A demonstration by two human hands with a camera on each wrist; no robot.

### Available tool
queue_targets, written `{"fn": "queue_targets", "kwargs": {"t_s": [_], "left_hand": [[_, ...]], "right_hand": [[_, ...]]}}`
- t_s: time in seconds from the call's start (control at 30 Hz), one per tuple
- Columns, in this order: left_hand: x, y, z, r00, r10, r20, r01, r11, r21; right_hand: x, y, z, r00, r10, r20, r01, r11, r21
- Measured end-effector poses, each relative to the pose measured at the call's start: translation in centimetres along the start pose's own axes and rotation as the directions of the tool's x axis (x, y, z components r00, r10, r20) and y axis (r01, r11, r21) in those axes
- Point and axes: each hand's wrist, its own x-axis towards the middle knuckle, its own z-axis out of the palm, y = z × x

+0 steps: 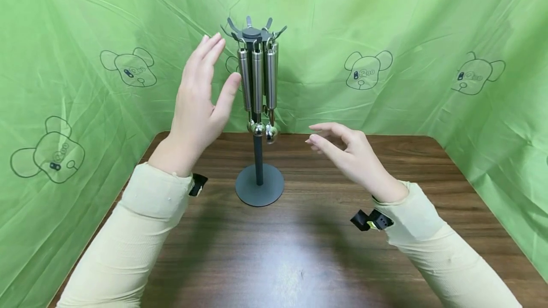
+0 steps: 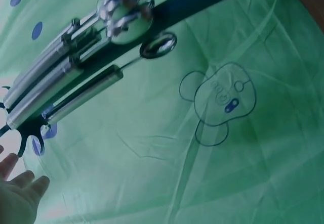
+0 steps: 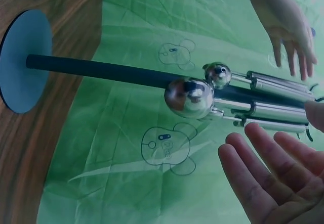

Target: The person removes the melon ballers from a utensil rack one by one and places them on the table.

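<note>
A dark grey stand [image 1: 259, 156] with a round base rises from the table, its top ringed with upturned hooks. Several spoons [image 1: 257, 80] with thick brushed-steel handles hang from these hooks, their shiny rounded bowls [image 3: 190, 98] at the bottom. To the left of the handles, my left hand [image 1: 194, 91] is raised with its fingers straight, thumb close beside the nearest handle in the head view. Lower down and apart on the right, my right hand [image 1: 348, 151] hovers over the table with relaxed, lightly bent fingers. Both hands hold nothing.
The stand is on a brown wood-grain table [image 1: 291, 246]. Green sheeting [image 1: 312, 8] printed with cartoon animal heads walls in the back and both sides. A small black device [image 1: 372, 220] is strapped at the right sleeve, another [image 1: 198, 185] at the left.
</note>
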Motion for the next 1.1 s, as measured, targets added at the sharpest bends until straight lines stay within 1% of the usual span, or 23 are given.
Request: {"fn": "queue_targets", "kwargs": {"t_s": [0.27, 0.33, 0.4, 0.47, 0.57, 0.63, 0.67, 0.73, 0.77, 0.83, 0.87, 0.93, 1.0, 1.03, 1.1], "left_hand": [[2.7, -1.0, -0.3, 0.995, 0.096, 0.011, -0.095, 0.995, -0.025], [3.4, -1.3, -0.4, 0.994, 0.108, 0.02, -0.107, 0.994, -0.037], [4.1, -1.6, -0.5, 0.994, 0.107, 0.031, -0.105, 0.992, -0.07], [4.7, -1.8, -0.5, 0.995, 0.088, 0.046, -0.083, 0.99, -0.111], [5.6, -2.1, -0.5, 0.996, 0.031, 0.084, -0.015, 0.983, -0.184], [6.1, -2.1, -0.5, 0.992, -0.025, 0.126, 0.053, 0.974, -0.222], [6.3, -2.1, -0.5, 0.986, -0.06, 0.154, 0.096, 0.967, -0.237], [6.7, -2.2, -0.4, 0.971, -0.122, 0.206, 0.175, 0.95, -0.259], [6.8, -2.2, -0.4, 0.961, -0.155, 0.229, 0.216, 0.937, -0.274], [7.2, -2.3, -0.3, 0.938, -0.218, 0.268, 0.298, 0.905, -0.305], [7.3, -2.4, -0.2, 0.931, -0.238, 0.276, 0.323, 0.888, -0.326], [7.5, -2.6, 0.0, 0.921, -0.267, 0.284, 0.362, 0.855, -0.371], [7.6, -2.8, 0.2, 0.913, -0.285, 0.292, 0.391, 0.815, -0.427], [7.6, -2.9, 0.3, 0.912, -0.284, 0.295, 0.396, 0.796, -0.457], [7.4, -3.1, 0.7, 0.912, -0.275, 0.303, 0.398, 0.771, -0.498]], "right_hand": [[1.1, -1.6, -0.2, 0.997, -0.029, 0.072, 0.035, 0.995, -0.09], [1.4, -1.9, -0.3, 0.996, -0.037, 0.082, 0.046, 0.994, -0.099], [1.6, -2.3, -0.4, 0.995, -0.045, 0.09, 0.053, 0.994, -0.095], [1.8, -2.7, -0.5, 0.994, -0.054, 0.093, 0.063, 0.994, -0.094], [2.1, -3.2, -0.5, 0.993, -0.076, 0.094, 0.084, 0.993, -0.082], [2.4, -3.6, -0.5, 0.992, -0.094, 0.089, 0.1, 0.993, -0.067], [2.5, -3.7, -0.5, 0.991, -0.098, 0.086, 0.103, 0.993, -0.055], [2.8, -4.0, -0.4, 0.991, -0.107, 0.081, 0.11, 0.993, -0.035], [2.9, -4.1, -0.4, 0.991, -0.108, 0.079, 0.11, 0.994, -0.026], [3.1, -4.3, -0.3, 0.992, -0.104, 0.077, 0.105, 0.994, -0.006], [3.2, -4.4, -0.2, 0.992, -0.105, 0.076, 0.105, 0.994, 0.004], [3.4, -4.5, -0.2, 0.991, -0.105, 0.077, 0.102, 0.994, 0.038], [3.6, -4.6, -0.1, 0.991, -0.11, 0.079, 0.103, 0.991, 0.089], [3.7, -4.7, 0.0, 0.99, -0.112, 0.08, 0.102, 0.988, 0.12], [3.9, -4.7, 0.1, 0.99, -0.118, 0.082, 0.101, 0.978, 0.183]]}}
